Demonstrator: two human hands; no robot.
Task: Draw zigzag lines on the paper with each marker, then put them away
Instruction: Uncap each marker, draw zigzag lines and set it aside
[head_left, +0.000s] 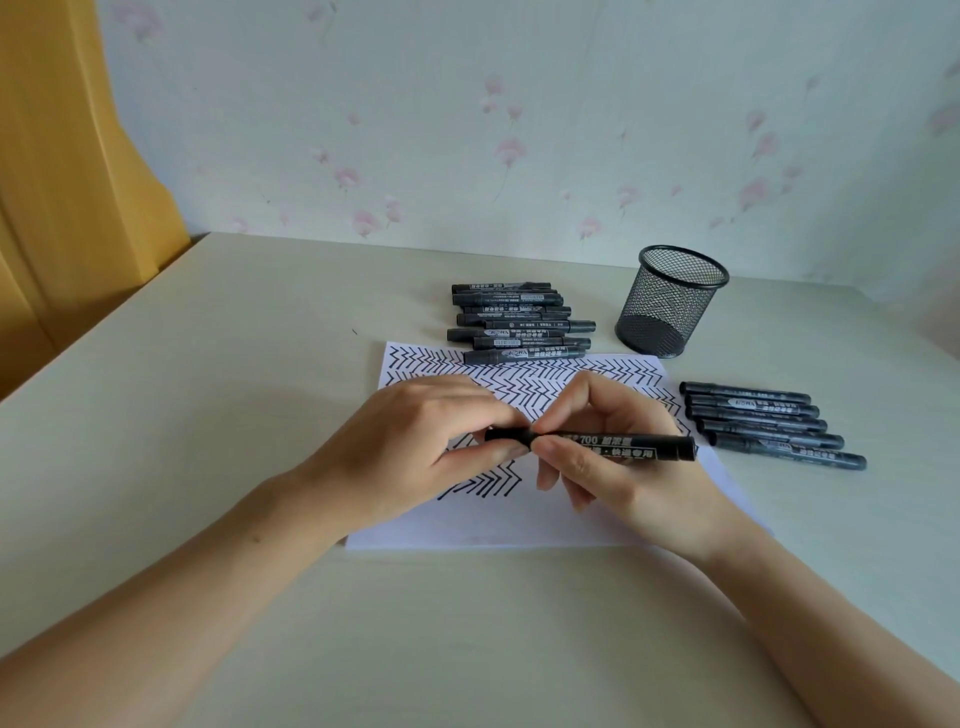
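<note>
Marker (613, 446) lies level over the paper (519, 519): my right hand (618, 467) pinches its barrel, my left hand (415, 441) pinches its cap (506, 435), likely to work it.

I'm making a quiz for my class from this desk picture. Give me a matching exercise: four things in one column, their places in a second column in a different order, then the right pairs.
Things
1. mesh pen cup
2. held marker
3. pile of markers
4. row of markers

Places
A. on the table, right of the paper
B. standing at the paper's far right corner
C. at the paper's far edge, left of the cup
D. between both hands, above the paper

Pairs: 1-B, 2-D, 3-C, 4-A
</note>
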